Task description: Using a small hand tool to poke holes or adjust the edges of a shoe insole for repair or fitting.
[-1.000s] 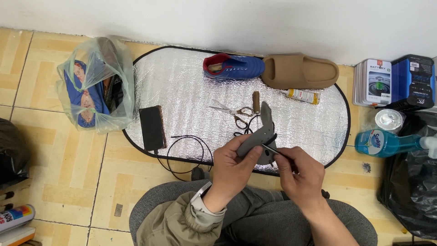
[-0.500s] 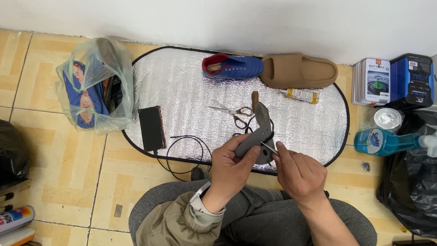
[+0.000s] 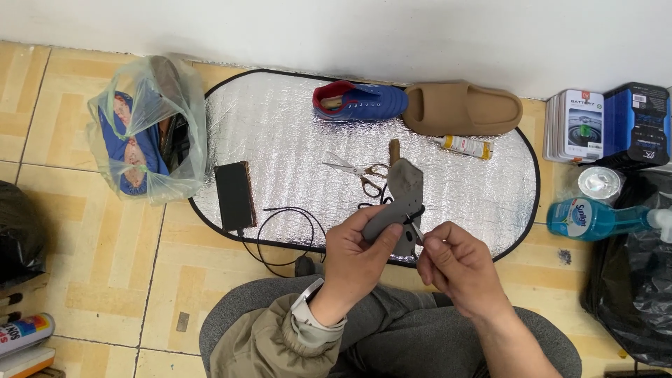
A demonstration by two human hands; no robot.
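My left hand grips a grey insole-shaped piece that points away from me over the silver mat. My right hand pinches a thin needle-like tool at the piece's edge, where a dark thread loops. Scissors lie on the mat just beyond the grey piece. A blue shoe with red lining and a tan slide sandal rest at the mat's far edge. A small glue tube lies near the sandal.
A black phone with a black cable lies on the mat's left edge. A plastic bag with shoes sits on the tiled floor to the left. Boxes, a blue bottle and a black bag crowd the right.
The grey piece has swung slightly in my left hand, and my right hand has drawn back from it toward me with the needle-like tool.
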